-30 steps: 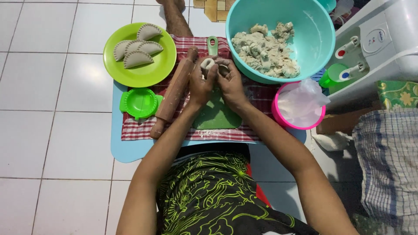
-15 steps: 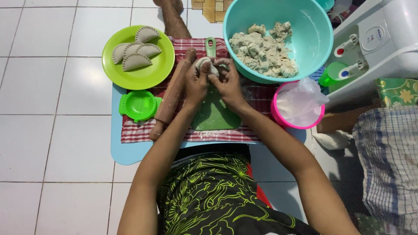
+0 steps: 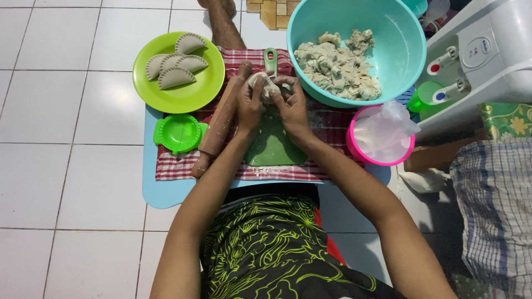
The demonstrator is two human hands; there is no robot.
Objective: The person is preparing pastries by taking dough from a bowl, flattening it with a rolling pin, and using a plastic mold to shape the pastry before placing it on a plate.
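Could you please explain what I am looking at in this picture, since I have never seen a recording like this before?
There is no machine here: a camera worn on a person's head looks straight down at their own two bare hands. The person sits on a white tiled floor with a checked cloth spread in front. Both the left hand and the right hand are closed around a lump of dough, above a green cutting board. A wooden rolling pin lies beside the left hand. A green plate carries shaped dumplings, with a green dumpling press below it. A teal bowl holds more dough, next to a pink bowl.
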